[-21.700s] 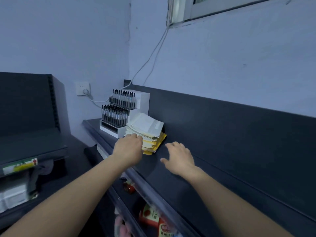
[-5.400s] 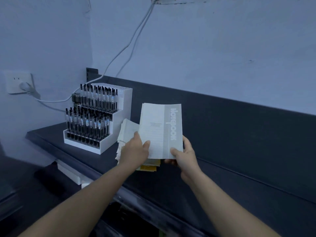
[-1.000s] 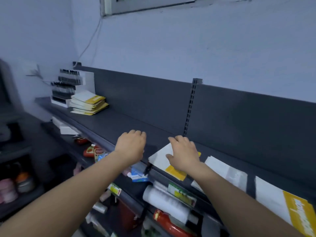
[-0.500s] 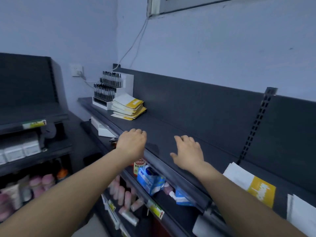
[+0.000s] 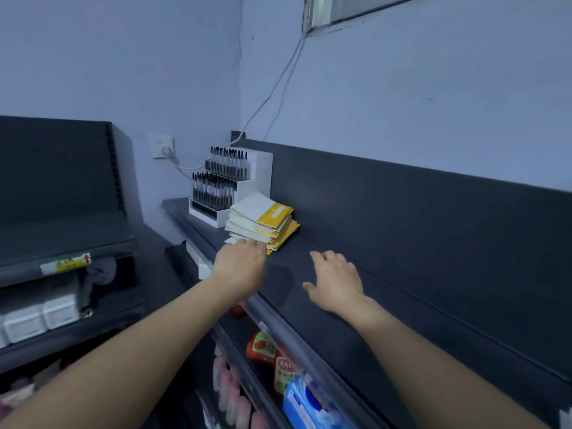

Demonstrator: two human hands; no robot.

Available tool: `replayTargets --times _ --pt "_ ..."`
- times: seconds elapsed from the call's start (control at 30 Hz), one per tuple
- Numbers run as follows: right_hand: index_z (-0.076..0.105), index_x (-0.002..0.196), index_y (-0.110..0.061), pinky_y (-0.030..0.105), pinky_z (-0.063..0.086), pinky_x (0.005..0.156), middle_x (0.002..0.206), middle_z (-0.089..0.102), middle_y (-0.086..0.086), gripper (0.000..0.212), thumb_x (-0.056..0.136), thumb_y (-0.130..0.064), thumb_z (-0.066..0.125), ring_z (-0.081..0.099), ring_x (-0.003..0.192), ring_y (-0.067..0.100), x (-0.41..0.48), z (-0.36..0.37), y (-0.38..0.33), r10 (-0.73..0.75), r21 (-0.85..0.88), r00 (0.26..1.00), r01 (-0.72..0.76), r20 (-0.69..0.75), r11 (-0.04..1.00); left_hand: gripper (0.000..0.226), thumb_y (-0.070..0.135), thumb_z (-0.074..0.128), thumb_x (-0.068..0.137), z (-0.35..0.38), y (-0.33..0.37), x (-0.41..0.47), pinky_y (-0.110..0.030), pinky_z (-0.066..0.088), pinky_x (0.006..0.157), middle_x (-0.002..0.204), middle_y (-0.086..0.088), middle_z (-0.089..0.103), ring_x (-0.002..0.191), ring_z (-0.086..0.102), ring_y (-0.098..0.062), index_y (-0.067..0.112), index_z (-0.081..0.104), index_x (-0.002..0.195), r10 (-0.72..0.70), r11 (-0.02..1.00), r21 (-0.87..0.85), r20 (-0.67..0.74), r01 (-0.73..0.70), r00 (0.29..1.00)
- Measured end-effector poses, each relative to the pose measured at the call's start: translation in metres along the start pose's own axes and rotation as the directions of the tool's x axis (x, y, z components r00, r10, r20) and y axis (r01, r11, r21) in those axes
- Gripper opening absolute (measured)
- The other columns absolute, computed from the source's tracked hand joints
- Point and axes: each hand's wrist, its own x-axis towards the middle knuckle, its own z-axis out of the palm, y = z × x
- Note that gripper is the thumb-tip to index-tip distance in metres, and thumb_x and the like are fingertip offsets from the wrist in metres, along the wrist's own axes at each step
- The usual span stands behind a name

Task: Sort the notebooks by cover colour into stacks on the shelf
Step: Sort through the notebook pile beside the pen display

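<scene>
left hand [image 5: 240,267] sits at the near edge of the white-and-yellow paper notebook stack [image 5: 263,222] on the dark metal shelf [image 5: 408,292]; i cannot tell its grip. right hand [image 5: 335,283] hovers, fingers spread.

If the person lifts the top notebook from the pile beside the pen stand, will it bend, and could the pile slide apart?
The top notebook looks thin and soft-covered, so it probably flexes and feels light. The pile is fanned unevenly, so a push likely shifts single notebooks apart.

Dim, cold bluish light, soft shadow between left hand [image 5: 240,267] and right hand [image 5: 335,281], blurred left fingertips [image 5: 251,244], warped edges.
</scene>
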Motion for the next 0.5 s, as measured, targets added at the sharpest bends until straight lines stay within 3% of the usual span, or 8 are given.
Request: replayTargets --times 0.5 --pt "0.043 0.131 -0.021 0.038 0.037 0.101 0.131 0.048 0.004 0.049 0.089 -0.042 0.059 0.043 0.122 0.024 0.166 0.041 -0.029 -0.025 0.026 1.0 0.025 0.0 0.999 0.027 0.029 0.052 0.093 0.062 -0.088 0.13 -0.034 0.045 0.079 0.116 -0.005 0.057 0.11 0.053 -0.023 0.013 0.05 0.115 -0.039 0.999 -0.021 0.015 0.039 0.999"
